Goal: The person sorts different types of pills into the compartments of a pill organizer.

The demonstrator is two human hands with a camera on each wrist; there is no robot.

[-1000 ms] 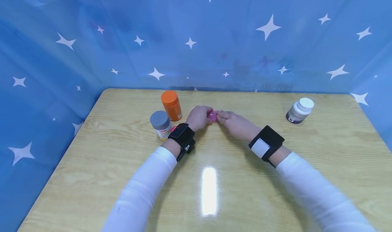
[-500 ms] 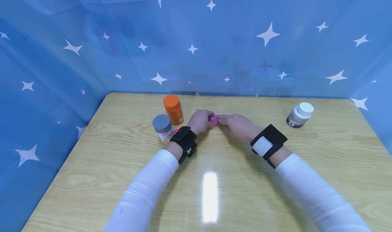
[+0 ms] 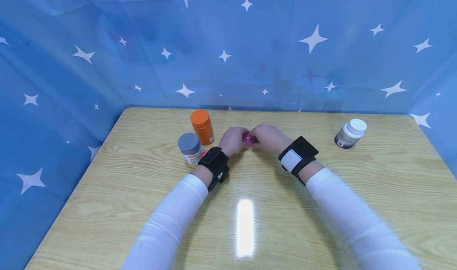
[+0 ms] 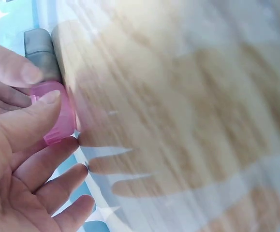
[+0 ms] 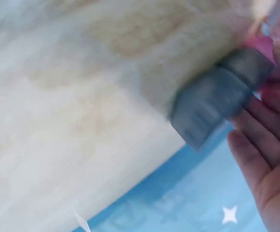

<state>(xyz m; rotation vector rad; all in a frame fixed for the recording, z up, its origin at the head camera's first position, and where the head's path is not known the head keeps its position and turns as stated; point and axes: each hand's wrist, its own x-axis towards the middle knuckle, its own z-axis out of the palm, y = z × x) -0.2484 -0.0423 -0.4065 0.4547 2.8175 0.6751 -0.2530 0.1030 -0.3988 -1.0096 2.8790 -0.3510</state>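
Left hand: fingers pinching a small translucent pink plastic piece, far-centre of the glossy wood-grain desk. Right hand: fingers pinching it too, beside adjoining grey two-section block.

Pink container, grey piece, blue backdrop with white stars
The pink is translucent; one bottle is orange, another bottle white-capped, the jar grey-lidded, the sleeves white, the tan table wood-grained.

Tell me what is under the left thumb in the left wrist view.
Under the thumb of the left hand lies the pink piece; the patch directly beneath the thumb is covered and cannot be seen.
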